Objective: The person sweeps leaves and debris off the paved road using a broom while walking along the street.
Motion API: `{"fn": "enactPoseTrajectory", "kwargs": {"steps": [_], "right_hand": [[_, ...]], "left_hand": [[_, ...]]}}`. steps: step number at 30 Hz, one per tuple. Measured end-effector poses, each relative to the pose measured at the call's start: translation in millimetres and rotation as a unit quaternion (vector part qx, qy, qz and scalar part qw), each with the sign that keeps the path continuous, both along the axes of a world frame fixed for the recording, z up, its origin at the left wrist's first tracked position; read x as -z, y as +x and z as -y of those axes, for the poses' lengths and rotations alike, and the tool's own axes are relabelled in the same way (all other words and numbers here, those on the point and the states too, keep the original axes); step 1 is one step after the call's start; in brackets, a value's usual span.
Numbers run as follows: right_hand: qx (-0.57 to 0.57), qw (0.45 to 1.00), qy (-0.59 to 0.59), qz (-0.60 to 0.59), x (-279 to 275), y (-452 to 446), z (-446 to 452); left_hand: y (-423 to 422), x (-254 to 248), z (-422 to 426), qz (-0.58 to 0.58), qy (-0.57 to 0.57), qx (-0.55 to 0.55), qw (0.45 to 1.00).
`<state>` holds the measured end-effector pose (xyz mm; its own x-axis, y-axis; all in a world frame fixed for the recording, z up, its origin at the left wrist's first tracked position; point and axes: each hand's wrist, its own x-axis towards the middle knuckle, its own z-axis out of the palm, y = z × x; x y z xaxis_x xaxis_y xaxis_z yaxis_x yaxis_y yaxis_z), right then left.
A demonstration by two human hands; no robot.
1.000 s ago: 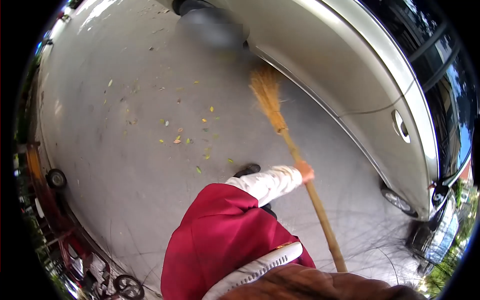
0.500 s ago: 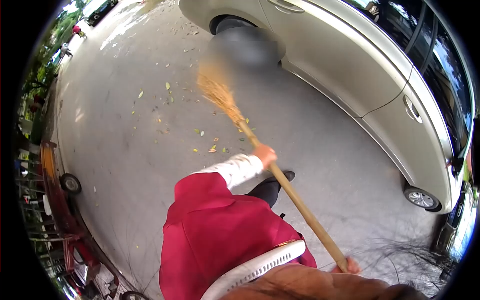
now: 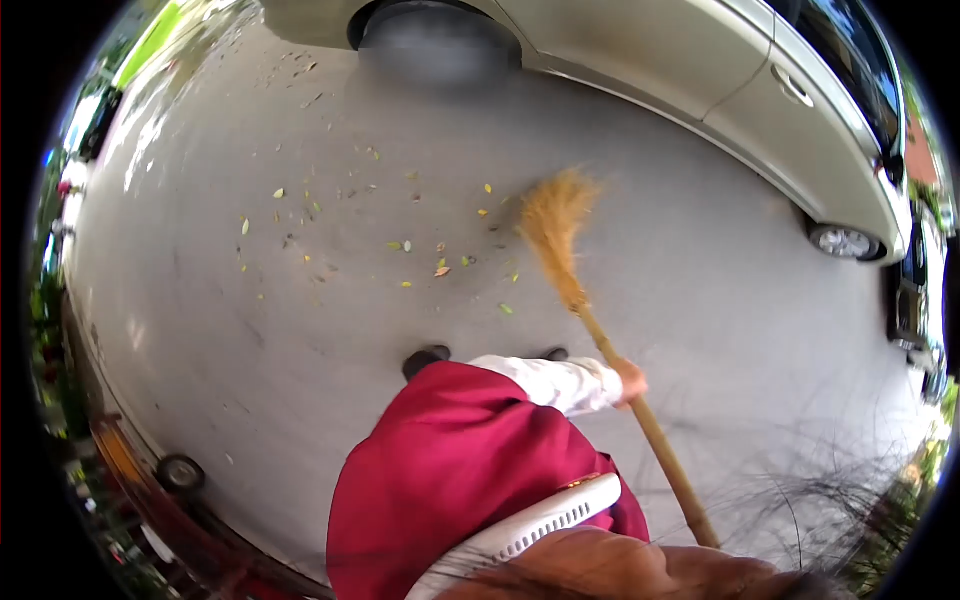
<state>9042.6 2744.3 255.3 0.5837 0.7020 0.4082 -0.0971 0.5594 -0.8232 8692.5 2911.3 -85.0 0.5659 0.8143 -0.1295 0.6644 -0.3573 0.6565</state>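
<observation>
My left hand (image 3: pixel 630 383), at the end of a white sleeve reaching across my body, is closed around the wooden handle of a straw broom (image 3: pixel 560 225). Its bristles fan out over the grey pavement, to the right of scattered leaves (image 3: pixel 442 270). From there the handle slants down to the lower right and passes out of sight behind the blurred skin at the bottom edge. My right hand does not show.
A pale gold car (image 3: pixel 640 60) stands along the top and right. Dark shoes (image 3: pixel 427 360) show beyond my red vest (image 3: pixel 450 440). At lower left is a red cart-like vehicle (image 3: pixel 190 540) with a small wheel (image 3: pixel 181 473). A dark car (image 3: pixel 908 290) stands at far right.
The broom head has swung right, away from the car's wheel and past the leaves. My left hand moved right and down with the handle. My right hand, earlier at the handle's end, is now hidden.
</observation>
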Motion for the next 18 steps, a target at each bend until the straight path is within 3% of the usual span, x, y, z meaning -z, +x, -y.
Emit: {"fn": "enactPoseTrajectory", "kwargs": {"steps": [2, 3, 4, 5, 6, 7, 8, 9, 10, 12, 16, 18], "right_hand": [[-0.024, 0.997, -0.051, -0.059, 48, -60, 32], [-0.043, 0.992, -0.079, -0.084, 76, -95, 44], [-0.088, 0.987, -0.083, -0.108, 121, -151, 45], [-0.131, 0.978, -0.089, -0.132, 165, -207, 45], [-0.035, 0.951, -0.237, -0.194, 171, -284, 48], [-0.145, 0.928, -0.281, -0.195, 183, -326, 55], [-0.274, 0.91, -0.231, -0.206, 193, -355, 65], [-0.315, 0.906, -0.207, -0.19, 183, -384, 75], [-0.333, 0.903, -0.189, -0.196, 183, -386, 87], [-0.361, 0.895, -0.165, -0.204, 183, -376, 123], [-0.206, 0.946, -0.149, -0.199, 160, -291, 217], [-0.094, 0.967, -0.077, -0.225, 134, -226, 282]], "left_hand": [[-83, 59, 61, -0.095, -0.017, -0.036, 0.995], [-137, 79, 88, -0.071, 0.013, -0.085, 0.994], [-202, 81, 105, -0.17, -0.019, -0.045, 0.984], [-264, 126, 121, -0.264, -0.056, -0.051, 0.962], [-334, 117, 136, -0.261, -0.114, -0.119, 0.951], [-401, 154, 151, -0.321, -0.135, -0.11, 0.931], [-456, 149, 166, -0.329, -0.215, -0.204, 0.896], [-486, 109, 189, -0.358, -0.128, -0.139, 0.914], [-502, 95, 215, -0.303, -0.028, -0.221, 0.927], [-496, 61, 245, -0.28, 0.034, -0.229, 0.932], [-395, 45, 271, -0.243, 0.098, -0.12, 0.958], [-310, 30, 290, -0.132, 0.141, -0.08, 0.978]]}}
